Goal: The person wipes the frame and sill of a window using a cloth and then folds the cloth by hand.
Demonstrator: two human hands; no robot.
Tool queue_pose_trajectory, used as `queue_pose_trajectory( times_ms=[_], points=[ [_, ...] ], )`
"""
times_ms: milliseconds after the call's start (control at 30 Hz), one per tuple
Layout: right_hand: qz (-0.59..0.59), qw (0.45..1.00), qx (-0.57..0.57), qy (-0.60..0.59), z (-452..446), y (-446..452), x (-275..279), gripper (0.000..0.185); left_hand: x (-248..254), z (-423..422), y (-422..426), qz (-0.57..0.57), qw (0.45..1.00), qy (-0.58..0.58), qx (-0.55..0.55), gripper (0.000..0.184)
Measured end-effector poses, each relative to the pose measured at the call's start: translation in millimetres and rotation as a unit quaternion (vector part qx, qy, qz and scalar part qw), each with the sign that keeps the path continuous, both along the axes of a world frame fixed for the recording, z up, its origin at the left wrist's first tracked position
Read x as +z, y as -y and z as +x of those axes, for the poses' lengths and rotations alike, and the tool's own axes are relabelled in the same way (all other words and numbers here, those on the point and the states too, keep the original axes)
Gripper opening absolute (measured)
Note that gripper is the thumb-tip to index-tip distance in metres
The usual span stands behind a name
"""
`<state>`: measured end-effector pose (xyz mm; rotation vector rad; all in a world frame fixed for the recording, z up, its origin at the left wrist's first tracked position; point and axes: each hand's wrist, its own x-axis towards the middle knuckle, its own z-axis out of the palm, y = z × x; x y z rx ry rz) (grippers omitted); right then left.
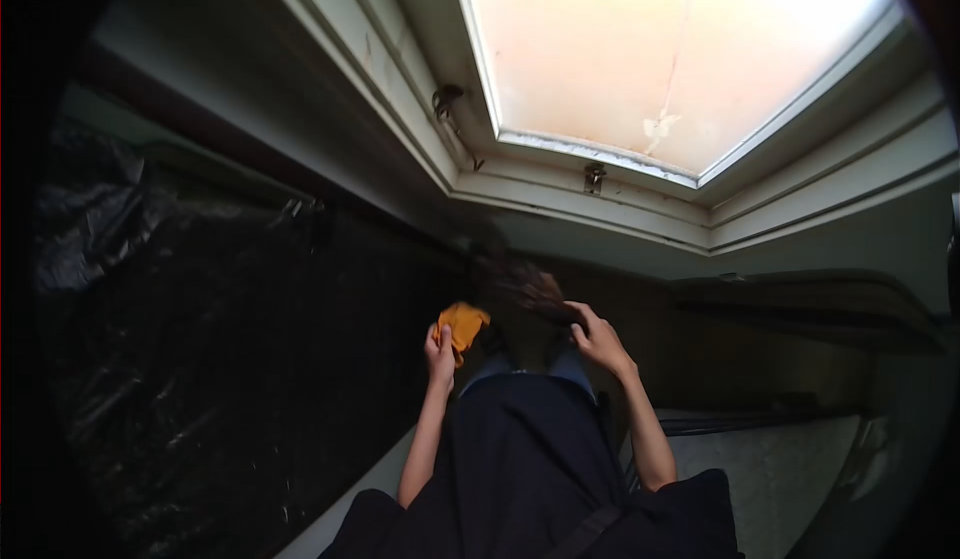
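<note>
An orange cloth (463, 327) is bunched in my left hand (440, 354), whose fingers are closed on it in front of my body. My right hand (597, 340) grips the near end of a dark brown, blurred object (522, 285), which looks like a feather duster. The dark object reaches up and to the left, over the shaded area below the window frame. Both hands are apart from each other, above my legs.
Ahead is a bright window (670, 49) in a pale frame (590, 204) with a small metal latch (595, 178). Black plastic sheeting (200, 359) covers the left side. At the right are a dark-edged shelf (810, 294) and a pale marbled surface (750, 474).
</note>
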<state>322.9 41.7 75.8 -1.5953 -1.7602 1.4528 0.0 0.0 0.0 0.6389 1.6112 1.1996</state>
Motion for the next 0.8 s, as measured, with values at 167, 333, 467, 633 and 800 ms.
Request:
queue_pose_trajectory(
  times_ms=[167,333,467,633,800],
  points=[
    [0.011,0.989,-0.142,-0.04,1.1,54.3,13.5,0.033,60.1,9.4,-32.2,0.052,0.964,-0.18,-0.189,0.015],
    [0.169,0.969,-0.088,0.158,-10.0,56.4,26.1,0.031,115.0,37.5,-34.2,0.173,0.88,-0.332,-0.293,0.008],
    [0.279,0.924,0.021,0.262,-42.3,22.0,12.8,0.039,160.8,36.9,-32.6,0.135,0.853,-0.338,-0.373,0.008],
    [0.364,0.896,0.201,0.158,-104.0,-10.8,10.5,0.042,178.8,28.8,-26.7,0.154,0.779,-0.44,-0.419,0.047],
    [0.394,0.85,0.35,0.003,-160.5,-18.3,9.3,0.038,171.6,-8.0,1.0,-0.079,0.769,-0.44,-0.456,0.058]
  ],
)
